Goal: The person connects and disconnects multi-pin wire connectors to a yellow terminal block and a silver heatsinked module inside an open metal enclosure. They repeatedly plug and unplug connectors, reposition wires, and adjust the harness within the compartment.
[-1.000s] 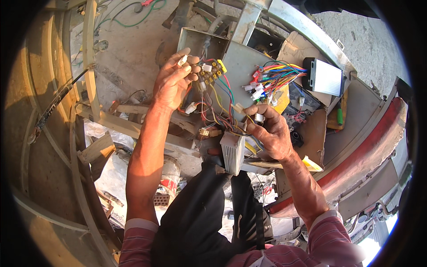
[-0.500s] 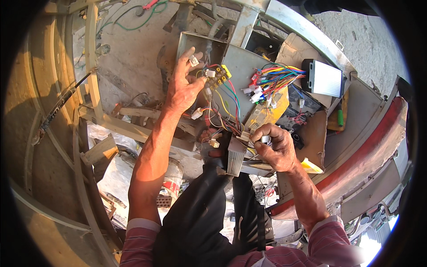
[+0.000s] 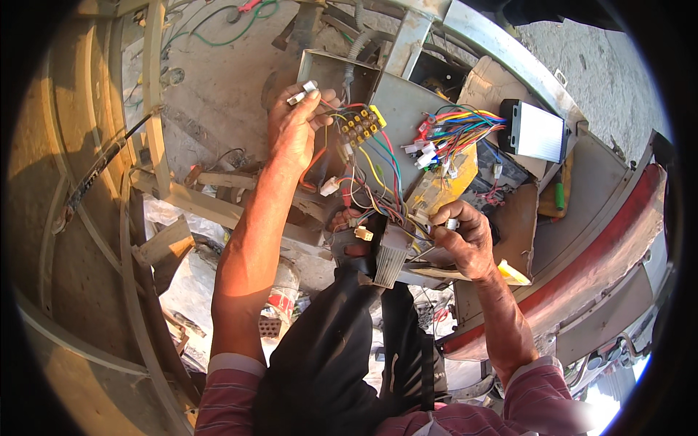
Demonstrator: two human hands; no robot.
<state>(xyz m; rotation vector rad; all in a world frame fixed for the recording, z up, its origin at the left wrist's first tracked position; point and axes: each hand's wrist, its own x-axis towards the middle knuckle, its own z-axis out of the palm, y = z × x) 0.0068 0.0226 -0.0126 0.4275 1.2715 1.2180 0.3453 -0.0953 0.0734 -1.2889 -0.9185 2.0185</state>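
My left hand (image 3: 292,131) is closed on a white wire connector (image 3: 302,92), pinched between thumb and fingers. Just right of it is a yellow terminal block (image 3: 361,126) with coloured wires running off it. My right hand (image 3: 467,240) pinches another white connector (image 3: 451,224) beside a finned metal controller box (image 3: 391,254). A bundle of wires (image 3: 385,206) leaves the top of that box. Loose connectors hang at its left, among them a white one (image 3: 330,187) and a cream one (image 3: 363,233).
At the right a silver controller (image 3: 539,132) with a black frame trails a multicoloured harness (image 3: 465,127) ending in white plugs. A green-handled tool (image 3: 559,196) lies near it. Metal framing (image 3: 153,109) stands at the left, and a red-edged panel (image 3: 603,243) curves along the right.
My left hand has turned and now pinches a white connector at its fingertips, farther from the terminal block. My right hand has shifted slightly right with its connector.
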